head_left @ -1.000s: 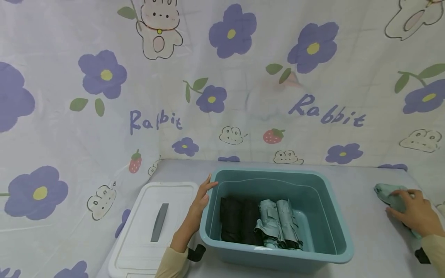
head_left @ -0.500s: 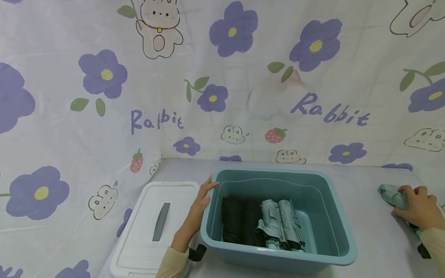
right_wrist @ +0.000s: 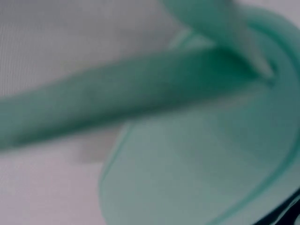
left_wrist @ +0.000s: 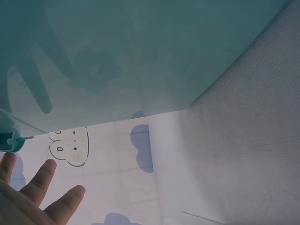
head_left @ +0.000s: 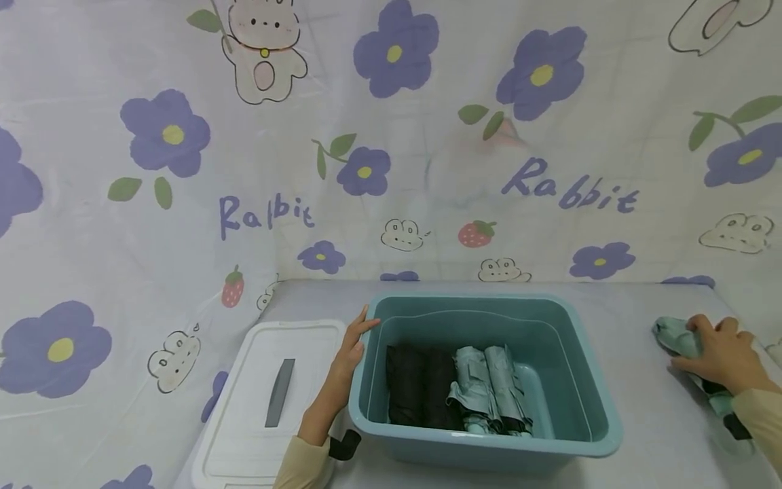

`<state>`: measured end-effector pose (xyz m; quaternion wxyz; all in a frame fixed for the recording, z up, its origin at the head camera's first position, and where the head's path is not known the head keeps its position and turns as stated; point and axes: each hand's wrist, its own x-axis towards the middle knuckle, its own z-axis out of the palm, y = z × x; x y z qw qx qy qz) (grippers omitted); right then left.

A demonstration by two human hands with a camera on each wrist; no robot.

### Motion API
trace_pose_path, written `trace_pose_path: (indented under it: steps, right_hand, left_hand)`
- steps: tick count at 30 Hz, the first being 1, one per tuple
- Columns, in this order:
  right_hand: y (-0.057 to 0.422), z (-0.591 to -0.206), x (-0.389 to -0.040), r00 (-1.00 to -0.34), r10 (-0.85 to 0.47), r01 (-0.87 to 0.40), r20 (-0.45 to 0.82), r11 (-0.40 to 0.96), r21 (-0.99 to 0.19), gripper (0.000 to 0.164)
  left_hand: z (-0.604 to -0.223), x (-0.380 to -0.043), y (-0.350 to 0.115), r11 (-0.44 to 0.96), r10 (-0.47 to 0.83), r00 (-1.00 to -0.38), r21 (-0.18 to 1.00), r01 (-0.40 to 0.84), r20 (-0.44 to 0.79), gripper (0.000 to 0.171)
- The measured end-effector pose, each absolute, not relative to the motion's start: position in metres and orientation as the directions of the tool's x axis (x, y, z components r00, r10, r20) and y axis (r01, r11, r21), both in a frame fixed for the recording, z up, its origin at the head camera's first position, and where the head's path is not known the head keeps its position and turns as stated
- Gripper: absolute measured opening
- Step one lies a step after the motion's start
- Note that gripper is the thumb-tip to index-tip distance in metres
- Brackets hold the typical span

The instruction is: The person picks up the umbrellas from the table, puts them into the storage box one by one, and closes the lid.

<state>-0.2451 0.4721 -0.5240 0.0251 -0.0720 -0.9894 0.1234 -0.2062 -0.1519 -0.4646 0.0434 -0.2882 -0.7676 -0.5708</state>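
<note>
At the right, my right hand [head_left: 727, 353] curls its fingers over a folded teal umbrella [head_left: 675, 337] lying on the table. Black fabric shows below the hand, and its underside is hidden. In the right wrist view, a blurred green strap [right_wrist: 117, 93] runs across the umbrella's pale green rounded handle [right_wrist: 197, 164]. My left hand [head_left: 352, 346] rests against the left side of a teal plastic bin [head_left: 489, 445], fingertips at the rim. The left wrist view has its spread, straight fingers [left_wrist: 42, 180] below the bin wall. Inside the bin, two black rolled bundles [head_left: 421, 387] lie beside two teal ones [head_left: 491, 380].
A white lid [head_left: 244, 394] with a grey handle [head_left: 281, 392] lies left of the bin, partly behind my left forearm. A patterned curtain [head_left: 427, 136] hangs along the back and left of the table [head_left: 641, 407].
My right hand has shifted slightly along the umbrella, and more of its lower end shows below the hand. The left hand stays at the bin's rim. The head view has shifted slightly.
</note>
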Motion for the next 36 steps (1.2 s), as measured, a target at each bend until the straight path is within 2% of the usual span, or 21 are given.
trace_pose_path:
  steps: [9,19,28,36]
  right_hand:
    - [0.463,-0.508,-0.243,-0.997,0.078,0.073,0.007,0.963,-0.260,0.068]
    - [0.450,-0.493,-0.234,-0.998,-0.063,-0.054,-0.019,0.943,-0.329,0.064]
    - [0.429,-0.487,-0.224,-0.998,-0.061,-0.058,0.002,0.931,-0.361,0.063]
    - [0.421,-0.484,-0.221,-0.994,-0.077,-0.096,0.072,0.940,-0.328,0.063]
  left_hand:
    - [-0.482,-0.216,-0.154,0.159,0.379,-0.832,0.857,0.489,0.405,0.043]
    - [-0.461,-0.207,-0.147,0.172,0.402,-0.826,0.853,0.493,0.396,0.044]
    - [-0.466,-0.210,-0.143,0.155,0.419,-0.820,0.860,0.487,0.389,0.045]
    - [-0.467,-0.207,-0.139,0.161,0.418,-0.825,0.863,0.479,0.381,0.045]
